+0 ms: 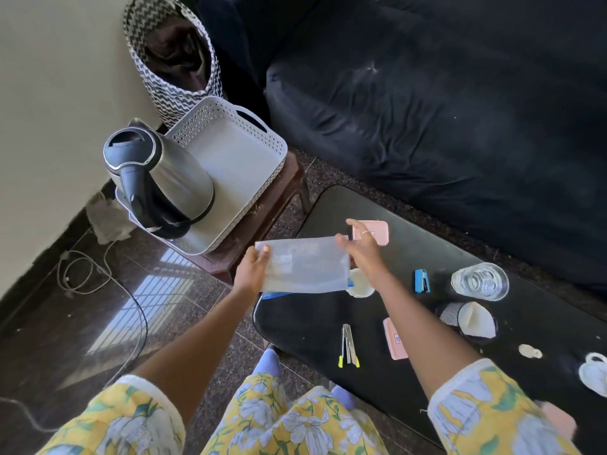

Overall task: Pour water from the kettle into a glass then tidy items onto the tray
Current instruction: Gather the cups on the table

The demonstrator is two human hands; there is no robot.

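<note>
Kettle (157, 178) stands upright inside the white perforated tray (230, 152), at its near-left end; the tray sits on a brown stool (261, 224). Translucent pouch (305, 267) is held roughly level just in front of the tray, over the left end of the black table (312, 323) — L hand (251, 269) pinches its left edge, thumb on top w/ fingers beneath; R hand (361, 249) pinches the upper right corner, other fingers loosely spread. Glass (479, 281) w/ water stands on the table well right of the tray — blue stapler (422, 281) just beside it, on the tray side.
</note>
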